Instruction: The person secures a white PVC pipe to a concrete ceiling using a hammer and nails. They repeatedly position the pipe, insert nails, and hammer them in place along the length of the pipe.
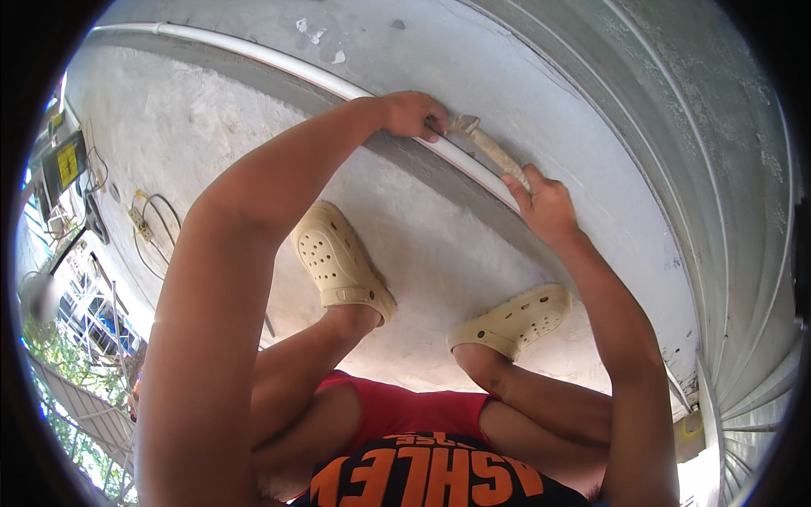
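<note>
A long white pipe (312, 73) runs along the foot of the grey wall. My left hand (411, 115) is closed at the pipe, its fingertips pinched together by the pipe's upper edge; whatever they hold is too small to make out. In my right hand (545, 201) is a hammer (494, 154), gripped by its worn, pale handle. The hammer's metal head lies just right of my left fingertips, close to the wall and above the pipe.
My feet, in cream clogs (334, 253), stand on the concrete floor (405, 228) near the pipe. A ribbed metal sheet (718, 169) curves along the right. Cables with a small box (139, 221) lie at the left, beside dark equipment with a yellow label (68, 163).
</note>
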Tool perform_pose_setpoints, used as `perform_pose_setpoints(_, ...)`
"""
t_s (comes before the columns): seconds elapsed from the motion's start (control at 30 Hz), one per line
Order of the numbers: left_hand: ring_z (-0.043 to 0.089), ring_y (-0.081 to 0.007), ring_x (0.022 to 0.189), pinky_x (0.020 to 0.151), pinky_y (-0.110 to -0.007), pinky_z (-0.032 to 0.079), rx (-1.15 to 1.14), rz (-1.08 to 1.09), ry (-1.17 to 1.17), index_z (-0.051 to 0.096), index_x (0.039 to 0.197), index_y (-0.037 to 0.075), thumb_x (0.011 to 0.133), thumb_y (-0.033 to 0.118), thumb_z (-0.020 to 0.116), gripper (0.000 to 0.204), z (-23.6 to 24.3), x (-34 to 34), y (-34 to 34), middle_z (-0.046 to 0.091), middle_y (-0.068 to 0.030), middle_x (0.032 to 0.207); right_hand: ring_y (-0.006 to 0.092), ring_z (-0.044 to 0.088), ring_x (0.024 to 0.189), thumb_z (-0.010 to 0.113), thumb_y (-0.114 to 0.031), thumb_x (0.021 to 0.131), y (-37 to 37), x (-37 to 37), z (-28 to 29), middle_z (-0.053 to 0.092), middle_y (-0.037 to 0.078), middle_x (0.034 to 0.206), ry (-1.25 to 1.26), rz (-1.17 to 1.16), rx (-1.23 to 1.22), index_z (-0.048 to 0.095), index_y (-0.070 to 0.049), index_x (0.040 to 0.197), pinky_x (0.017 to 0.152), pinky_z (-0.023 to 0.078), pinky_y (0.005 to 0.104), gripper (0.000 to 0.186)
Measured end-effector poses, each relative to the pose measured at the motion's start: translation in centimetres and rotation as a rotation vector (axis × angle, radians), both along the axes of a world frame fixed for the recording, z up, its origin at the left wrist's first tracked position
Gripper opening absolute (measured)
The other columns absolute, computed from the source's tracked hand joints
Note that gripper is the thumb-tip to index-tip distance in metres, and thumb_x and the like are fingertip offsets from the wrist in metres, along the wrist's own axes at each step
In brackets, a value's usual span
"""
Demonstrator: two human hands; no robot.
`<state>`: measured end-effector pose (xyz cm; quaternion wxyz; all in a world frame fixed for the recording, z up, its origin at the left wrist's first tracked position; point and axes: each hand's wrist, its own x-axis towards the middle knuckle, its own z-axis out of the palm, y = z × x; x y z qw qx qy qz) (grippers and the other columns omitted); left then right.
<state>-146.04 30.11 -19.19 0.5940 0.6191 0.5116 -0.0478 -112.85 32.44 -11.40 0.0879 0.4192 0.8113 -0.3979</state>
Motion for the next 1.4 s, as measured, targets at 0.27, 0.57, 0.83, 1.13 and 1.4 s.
perform_pose_setpoints(0.27,0.064,-0.03,0.114,0.102,-0.041,0.048,-0.042,-0.039,0.019,0.073,0.12,0.017,0.089,0.027,0.077,0.033,0.9,1.2,0.3,0.071,-0.0114,0.119,0.0447,0.067,0.066,0.061,-0.05,0.101,0.2,-1.3,2.0,0.063,0.024,0.069,0.309,-0.205,0.046,0.062,0.0,0.112,0.058,0.053,0.0483,0.051)
perform_pose_setpoints(0.57,0.064,-0.0282,0.117,0.104,-0.04,0.048,0.003,-0.042,-0.014,0.074,0.118,0.017,0.089,0.024,0.077,0.03,-0.9,0.7,-0.8,0.072,-0.0078,0.121,0.0375,0.065,0.059,0.058,-0.04,0.106,1.2,-1.3,1.0,0.065,0.02,0.07,0.187,-0.184,0.029,0.062,0.0,0.104,0.057,0.052,0.0399,0.04)
perform_pose_setpoints(0.83,0.065,-0.0273,0.114,0.101,-0.039,0.05,-0.023,-0.006,-0.038,0.075,0.116,0.015,0.087,0.022,0.079,0.03,-0.9,0.3,-0.5,0.072,-0.0096,0.117,0.0479,0.068,0.074,0.061,-0.046,0.102,-2.0,0.9,-1.3,0.067,0.026,0.075,-0.017,0.058,0.002,0.063,-0.002,0.111,0.065,0.054,0.0525,0.045)
perform_pose_setpoints(1.13,0.065,-0.0247,0.116,0.1,-0.039,0.05,-0.086,0.07,-0.06,0.076,0.112,0.01,0.088,0.021,0.08,0.027,-0.6,0.4,-0.2,0.072,-0.0077,0.125,0.0446,0.066,0.066,0.056,-0.053,0.103,0.1,0.6,0.7,0.065,0.023,0.067,0.083,-0.153,-0.062,0.06,-0.002,0.106,0.059,0.053,0.0502,0.051)
perform_pose_setpoints(1.4,0.065,-0.0237,0.118,0.105,-0.038,0.049,-0.128,0.072,-0.012,0.072,0.12,0.012,0.093,0.028,0.076,0.032,0.2,0.4,0.6,0.074,-0.0075,0.122,0.044,0.068,0.068,0.058,-0.051,0.103,1.4,-1.6,2.4,0.065,0.024,0.068,0.028,-0.047,-0.089,0.063,0.0,0.105,0.06,0.054,0.0487,0.051)
